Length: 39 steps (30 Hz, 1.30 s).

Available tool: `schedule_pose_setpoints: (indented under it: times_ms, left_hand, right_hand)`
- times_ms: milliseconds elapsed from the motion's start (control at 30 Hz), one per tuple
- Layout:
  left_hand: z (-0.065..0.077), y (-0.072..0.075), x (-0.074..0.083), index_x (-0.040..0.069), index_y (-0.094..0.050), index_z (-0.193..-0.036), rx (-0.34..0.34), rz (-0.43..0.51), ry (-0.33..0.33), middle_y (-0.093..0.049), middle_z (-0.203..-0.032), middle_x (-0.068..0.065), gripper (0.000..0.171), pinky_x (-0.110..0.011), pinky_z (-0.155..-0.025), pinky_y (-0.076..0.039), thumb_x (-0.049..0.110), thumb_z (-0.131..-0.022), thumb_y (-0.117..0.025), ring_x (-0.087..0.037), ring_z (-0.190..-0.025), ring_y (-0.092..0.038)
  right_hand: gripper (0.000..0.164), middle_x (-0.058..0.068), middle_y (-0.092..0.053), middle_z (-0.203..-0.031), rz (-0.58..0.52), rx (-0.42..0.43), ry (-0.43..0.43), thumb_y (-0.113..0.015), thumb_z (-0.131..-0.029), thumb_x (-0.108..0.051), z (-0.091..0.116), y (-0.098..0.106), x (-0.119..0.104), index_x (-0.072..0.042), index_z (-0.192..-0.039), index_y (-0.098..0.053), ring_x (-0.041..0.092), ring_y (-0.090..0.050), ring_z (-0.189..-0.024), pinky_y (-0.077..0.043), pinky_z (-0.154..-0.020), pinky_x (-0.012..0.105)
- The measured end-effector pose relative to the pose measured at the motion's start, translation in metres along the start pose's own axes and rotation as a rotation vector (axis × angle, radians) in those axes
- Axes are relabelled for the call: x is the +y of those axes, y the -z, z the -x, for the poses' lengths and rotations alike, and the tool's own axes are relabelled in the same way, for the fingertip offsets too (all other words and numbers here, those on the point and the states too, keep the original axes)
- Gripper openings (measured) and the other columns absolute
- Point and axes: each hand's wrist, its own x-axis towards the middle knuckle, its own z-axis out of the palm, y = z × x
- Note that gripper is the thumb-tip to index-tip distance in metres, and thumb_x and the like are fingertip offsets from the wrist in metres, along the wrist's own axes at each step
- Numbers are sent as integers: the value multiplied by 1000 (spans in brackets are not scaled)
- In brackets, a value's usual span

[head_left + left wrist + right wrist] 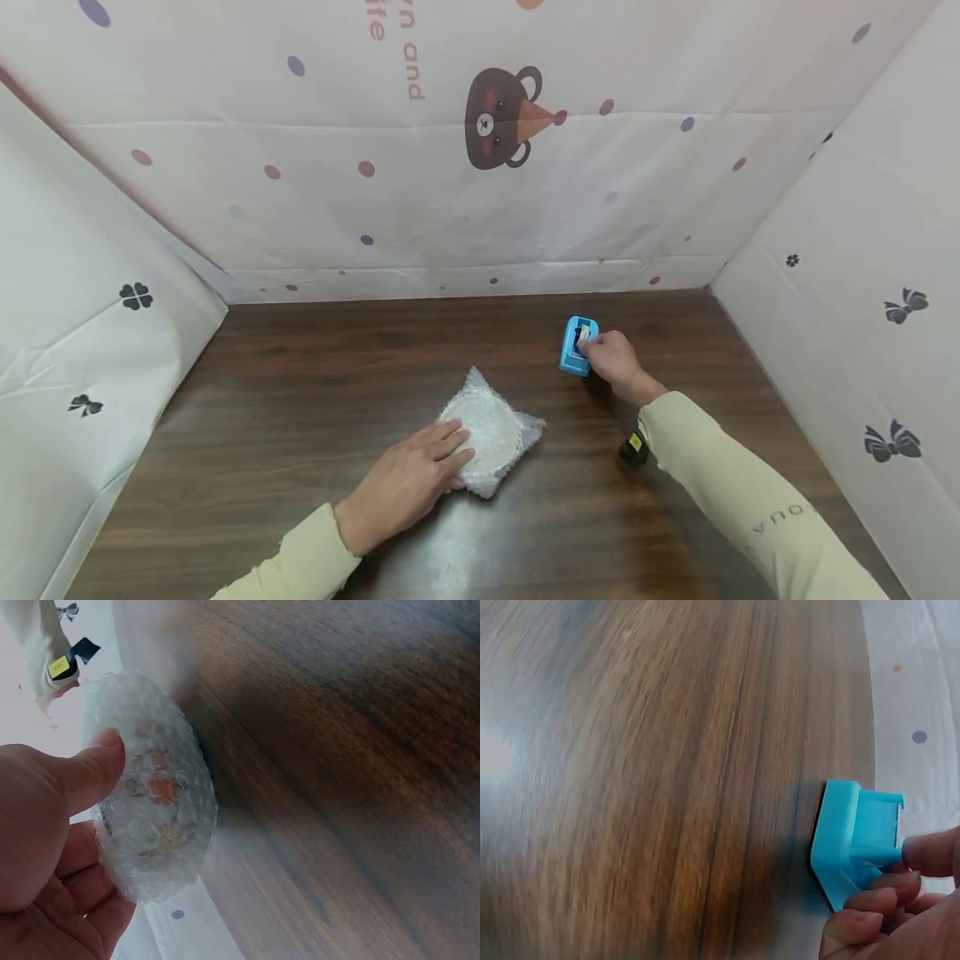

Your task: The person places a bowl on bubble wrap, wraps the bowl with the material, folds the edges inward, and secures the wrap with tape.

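A round dish in bubble wrap [491,437] rests on the brown table, the wrap's corners sticking out. My left hand [408,477] holds it from the near left, fingers over its pale top. In the left wrist view the thumb [101,761] lies along the wrapped side, where orange and yellow flower patterns show through. Farther back on the right stands a blue tape dispenser [574,360] with a pale roll inside. Curled fingers of my right hand [617,360] grip at its roll opening; in the right wrist view they are beside its toothed cutter [898,825]. No pulled strip of tape can be made out.
White printed sheets stand behind the table [315,358] and along both sides, the back sheet [420,217] meeting its far edge. A dark strap with a yellow label [633,448] hangs at the right wrist.
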Motion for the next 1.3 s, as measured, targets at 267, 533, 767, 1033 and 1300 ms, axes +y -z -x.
schedule_pose_setpoints:
  times_ms: [267,533,767,1033,1300]
  left_hand:
    - [0,2,1,13,-75,-127,-1,15,-1,-71,-139,-7,39,-40,-113,-51,30,-92,-79,-23,-135,-64]
    - [-2,2,0,13,-76,-125,27,1,-10,-72,-136,-7,39,-39,-112,-51,30,-91,-81,-24,-134,-65]
    - [0,1,2,12,-76,-124,43,9,-16,-73,-136,-7,38,-40,-110,-53,29,-90,-82,-24,-133,-65]
    - [1,-1,2,12,-76,-125,40,18,-16,-72,-137,-7,39,-40,-111,-52,28,-90,-81,-24,-134,-65]
    - [0,-1,1,13,-75,-125,32,14,-5,-72,-136,-7,39,-40,-111,-52,29,-90,-81,-24,-134,-65]
  right_hand:
    - [39,12,-49,-99,-152,8,-85,-45,-111,-30,6,-5,-3,5,-105,-63,26,-49,-99,-43,-85,33]
    - [33,1,-54,-79,-359,22,-111,-51,-108,-28,31,-11,-7,2,-103,-62,21,-54,-78,-47,-75,31]
    - [41,-4,-45,-62,-525,20,-135,-45,-112,-29,40,-31,11,2,-88,-57,10,-42,-55,-40,-51,22]
    - [39,-3,-44,-62,-523,25,-155,-46,-112,-24,43,-37,16,3,-87,-59,11,-43,-55,-39,-48,22]
    - [37,-3,-46,-59,-431,12,-140,-45,-110,-22,38,-39,19,3,-88,-60,11,-43,-53,-38,-47,22]
